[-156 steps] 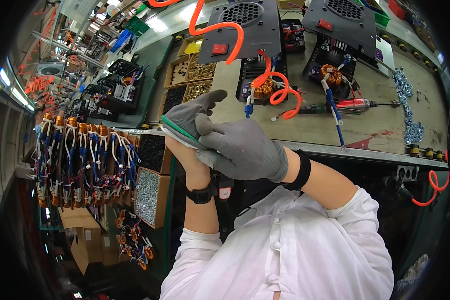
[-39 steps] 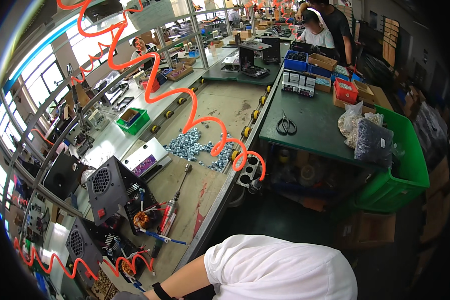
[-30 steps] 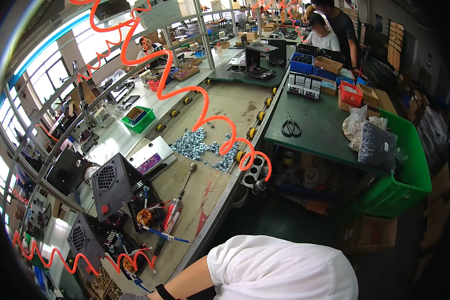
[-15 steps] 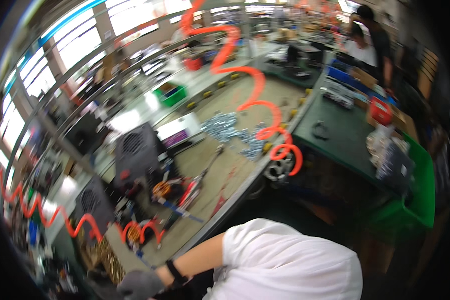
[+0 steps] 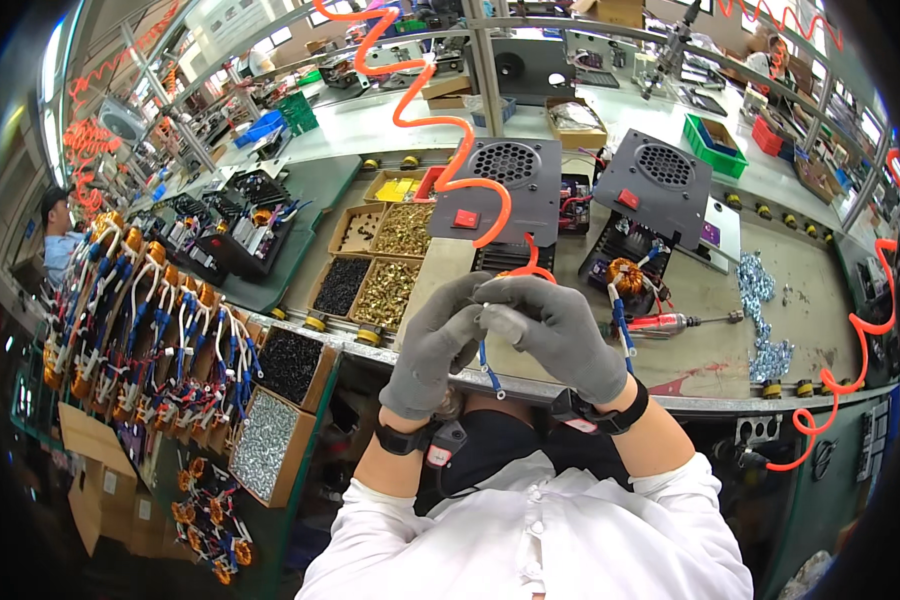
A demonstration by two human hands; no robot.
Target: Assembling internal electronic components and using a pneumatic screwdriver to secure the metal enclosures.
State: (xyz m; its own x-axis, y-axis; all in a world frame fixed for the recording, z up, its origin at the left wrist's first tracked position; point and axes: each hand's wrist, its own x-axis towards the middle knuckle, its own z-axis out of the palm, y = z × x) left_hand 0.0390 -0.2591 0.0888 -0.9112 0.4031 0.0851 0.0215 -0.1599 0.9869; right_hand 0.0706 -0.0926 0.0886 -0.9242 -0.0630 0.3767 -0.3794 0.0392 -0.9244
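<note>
My left hand [image 5: 428,352] and my right hand [image 5: 564,332], both in grey gloves, meet above the front edge of the bench. Their fingers are closed and pinched together at the tips. Whatever lies between them is too small or hidden to name. Just below the fingertips hangs a blue wire end [image 5: 493,376] with a metal lug. Behind my hands stands a grey panel [image 5: 532,214] with a round vent and a red switch; the fingers hide its lower part. To the right, a second such panel [image 5: 662,170] leans over a copper coil [image 5: 626,277].
A red pneumatic screwdriver [image 5: 660,324] lies right of my hands, near scattered silver screws [image 5: 756,285]. Boxes of brass fasteners [image 5: 388,292] and black screws [image 5: 342,283] stand to the left. Wired coils [image 5: 150,320] hang far left. A coiled orange hose [image 5: 455,125] dangles from above.
The view has swung round from the right side to face the bench. My gloved hands, one of them low at the left edge before, are now together in the middle.
</note>
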